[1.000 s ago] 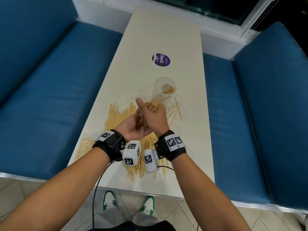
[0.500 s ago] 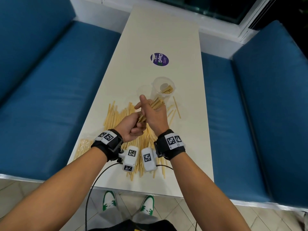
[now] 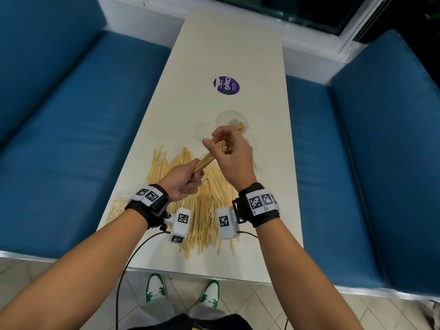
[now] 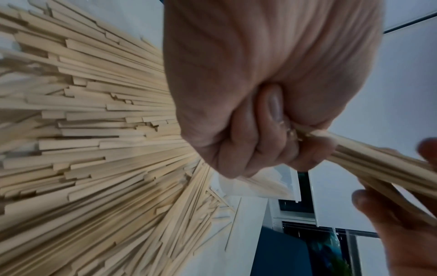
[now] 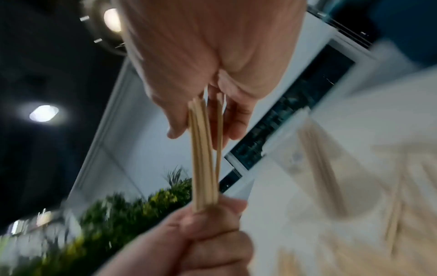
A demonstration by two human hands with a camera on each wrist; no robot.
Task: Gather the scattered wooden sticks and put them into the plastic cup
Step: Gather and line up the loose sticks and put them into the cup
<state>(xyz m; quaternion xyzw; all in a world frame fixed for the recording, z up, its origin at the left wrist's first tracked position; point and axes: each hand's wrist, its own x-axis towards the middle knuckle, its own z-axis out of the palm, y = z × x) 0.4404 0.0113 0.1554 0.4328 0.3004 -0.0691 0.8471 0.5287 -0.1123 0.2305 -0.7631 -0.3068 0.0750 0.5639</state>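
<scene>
Seats: blue padded seats run along both long sides of the bench.
Bench: a long pale bench seen from above, with a round purple sticker near its middle.
Loose sticks: a wide scatter of thin wooden sticks lies flat on the near half of the bench, most of them side by side, beneath both wrists.
Plastic cup: a clear plastic cup stands beyond the hands, with some sticks already leaning inside it.
Left hand: the left hand has its fingers curled tightly round the near end of a bundle.
Right hand: the right hand cradles the far end, its fingers loosely curled around it.
Bundle: the held bundle slants up toward the cup, raised off the bench.
Handling: the sticks look light, stiff and smooth, likely to slide apart; best gripped as a tight bunch near the middle or at both ends.
</scene>
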